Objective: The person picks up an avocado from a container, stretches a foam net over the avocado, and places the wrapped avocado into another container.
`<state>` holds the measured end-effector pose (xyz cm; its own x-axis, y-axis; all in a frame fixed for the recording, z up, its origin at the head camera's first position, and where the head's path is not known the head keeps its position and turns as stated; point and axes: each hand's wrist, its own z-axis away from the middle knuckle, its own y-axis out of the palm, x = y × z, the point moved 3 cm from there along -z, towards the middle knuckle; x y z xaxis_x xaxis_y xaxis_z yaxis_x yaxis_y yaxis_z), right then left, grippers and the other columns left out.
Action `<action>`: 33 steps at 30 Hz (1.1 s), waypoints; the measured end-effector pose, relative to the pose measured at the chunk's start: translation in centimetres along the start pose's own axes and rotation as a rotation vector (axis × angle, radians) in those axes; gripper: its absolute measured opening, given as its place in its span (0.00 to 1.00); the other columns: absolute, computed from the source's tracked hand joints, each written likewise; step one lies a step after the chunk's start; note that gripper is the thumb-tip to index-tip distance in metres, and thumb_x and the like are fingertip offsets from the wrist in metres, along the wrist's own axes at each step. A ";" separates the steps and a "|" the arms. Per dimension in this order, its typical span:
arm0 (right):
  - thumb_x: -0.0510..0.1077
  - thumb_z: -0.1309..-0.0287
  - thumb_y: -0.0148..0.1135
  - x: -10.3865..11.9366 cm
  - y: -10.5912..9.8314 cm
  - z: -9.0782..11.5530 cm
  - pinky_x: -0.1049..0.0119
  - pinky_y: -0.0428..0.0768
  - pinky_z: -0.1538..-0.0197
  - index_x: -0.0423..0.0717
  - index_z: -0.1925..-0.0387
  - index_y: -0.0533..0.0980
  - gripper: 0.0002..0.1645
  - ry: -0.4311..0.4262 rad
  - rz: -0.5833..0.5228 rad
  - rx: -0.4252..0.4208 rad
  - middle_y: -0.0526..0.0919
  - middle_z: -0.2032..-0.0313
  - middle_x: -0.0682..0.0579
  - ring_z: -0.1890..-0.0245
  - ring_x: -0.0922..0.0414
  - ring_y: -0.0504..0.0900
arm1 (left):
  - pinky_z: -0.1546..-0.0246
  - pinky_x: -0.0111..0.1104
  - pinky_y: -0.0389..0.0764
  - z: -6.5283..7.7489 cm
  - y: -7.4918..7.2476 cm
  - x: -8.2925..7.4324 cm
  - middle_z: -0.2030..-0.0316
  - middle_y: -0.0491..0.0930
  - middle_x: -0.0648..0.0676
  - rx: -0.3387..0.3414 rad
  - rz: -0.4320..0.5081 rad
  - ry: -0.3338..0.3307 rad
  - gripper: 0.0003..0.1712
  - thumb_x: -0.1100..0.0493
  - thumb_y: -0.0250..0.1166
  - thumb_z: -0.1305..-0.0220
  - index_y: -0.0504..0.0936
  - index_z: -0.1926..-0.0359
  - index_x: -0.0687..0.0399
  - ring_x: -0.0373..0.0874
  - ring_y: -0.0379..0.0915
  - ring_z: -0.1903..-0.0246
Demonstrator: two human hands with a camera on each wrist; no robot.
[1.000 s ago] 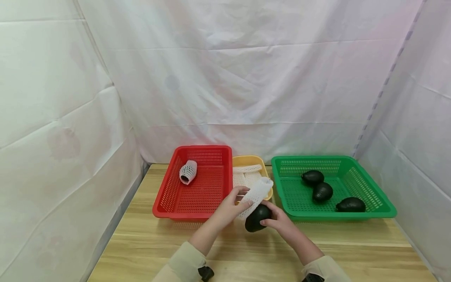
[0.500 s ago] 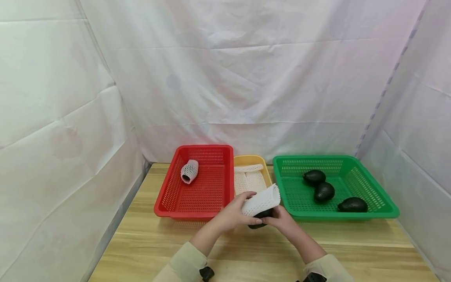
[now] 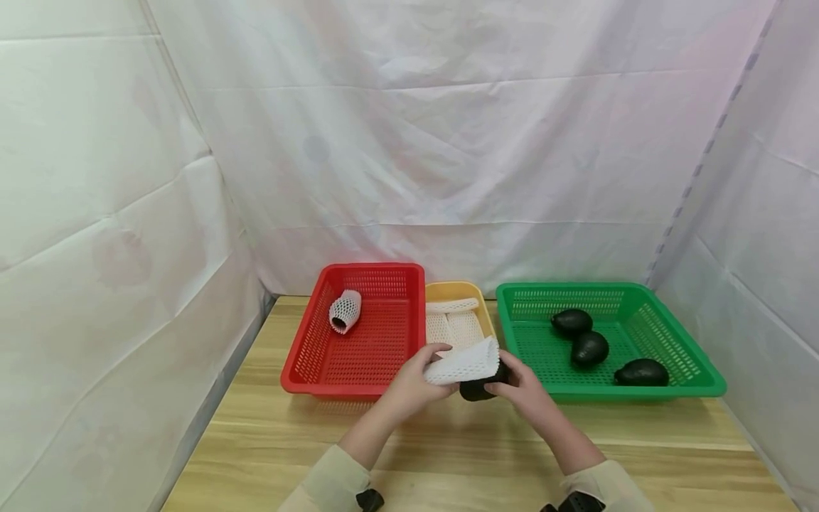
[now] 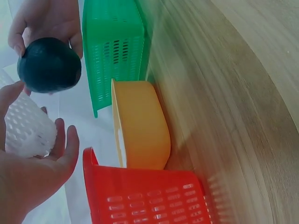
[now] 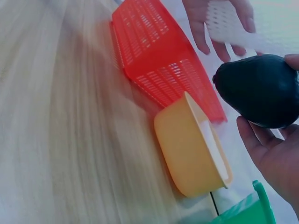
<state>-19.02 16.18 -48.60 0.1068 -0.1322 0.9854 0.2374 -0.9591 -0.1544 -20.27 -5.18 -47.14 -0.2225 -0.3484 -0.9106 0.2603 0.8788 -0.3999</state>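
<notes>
My left hand (image 3: 416, 377) grips a white foam net sleeve (image 3: 463, 364) between thumb and fingers, its open end facing right. In my right hand (image 3: 527, 387) is a dark avocado (image 3: 476, 389), held by thumb and fingers just under and beside the sleeve. From the right wrist view, the whole avocado (image 5: 259, 91) shows bare, its narrow end toward the left hand. The left wrist view has the sleeve (image 4: 28, 126) lying across the left palm, beside the avocado (image 4: 49, 65). Both hands are raised above the table, in front of the yellow basket (image 3: 483, 313).
On the left, a red basket (image 3: 358, 391) holds one net-wrapped avocado (image 3: 345, 311). Several flat foam nets (image 3: 451, 306) lie in the yellow basket. A green basket (image 3: 614, 391) at right holds 3 bare avocados (image 3: 589, 350). The wooden table (image 3: 448, 462) extends in front.
The sleeve has tilted from steep to nearly level, its open end turning to the right. The avocado has turned and moved slightly right and up with my right hand.
</notes>
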 end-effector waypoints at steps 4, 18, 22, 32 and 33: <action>0.35 0.41 0.63 0.4 -1.0 -0.1 0.69 0.77 0.51 0.41 0.31 0.62 0.37 -0.005 0.002 -0.064 0.66 0.36 0.37 0.44 0.56 0.74 | 0.51 0.44 0.72 0.2 -0.8 0.1 0.53 0.79 0.49 -0.045 -0.019 -0.006 0.36 0.55 0.77 0.51 0.75 0.40 0.50 0.45 0.74 0.53; 0.44 0.31 0.57 3.3 -3.0 0.7 0.75 0.75 0.49 0.44 0.30 0.61 0.31 -0.050 -0.130 -0.313 0.66 0.40 0.50 0.44 0.62 0.71 | 0.57 0.40 0.75 0.5 -3.2 0.1 0.59 0.81 0.47 -0.103 -0.139 0.034 0.13 0.63 0.69 0.43 0.80 0.56 0.50 0.42 0.73 0.61; 0.44 0.29 0.54 4.2 -3.1 1.0 0.74 0.75 0.52 0.39 0.30 0.59 0.32 -0.060 -0.198 -0.340 0.65 0.42 0.50 0.46 0.60 0.70 | 0.59 0.39 0.75 0.4 -3.3 0.3 0.57 0.81 0.47 -0.079 -0.179 0.015 0.15 0.63 0.69 0.41 0.77 0.53 0.49 0.43 0.72 0.62; 0.47 0.26 0.49 5.3 -2.6 1.5 0.75 0.74 0.48 0.38 0.33 0.62 0.26 -0.104 -0.274 -0.384 0.64 0.39 0.53 0.42 0.59 0.68 | 0.63 0.38 0.75 0.4 -3.3 0.7 0.60 0.80 0.47 -0.086 -0.263 0.015 0.20 0.63 0.72 0.46 0.76 0.54 0.50 0.43 0.72 0.65; 0.47 0.26 0.48 5.3 -2.5 1.5 0.75 0.73 0.47 0.38 0.34 0.63 0.26 -0.106 -0.267 -0.393 0.65 0.39 0.53 0.41 0.59 0.68 | 0.63 0.38 0.75 0.4 -3.3 0.7 0.61 0.80 0.47 -0.092 -0.278 0.026 0.19 0.63 0.72 0.47 0.76 0.54 0.50 0.43 0.72 0.65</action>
<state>-17.57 18.28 -43.05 0.1949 0.1385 0.9710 -0.1109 -0.9805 0.1621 -20.87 -8.42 -46.52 -0.2973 -0.5724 -0.7642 0.0998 0.7773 -0.6211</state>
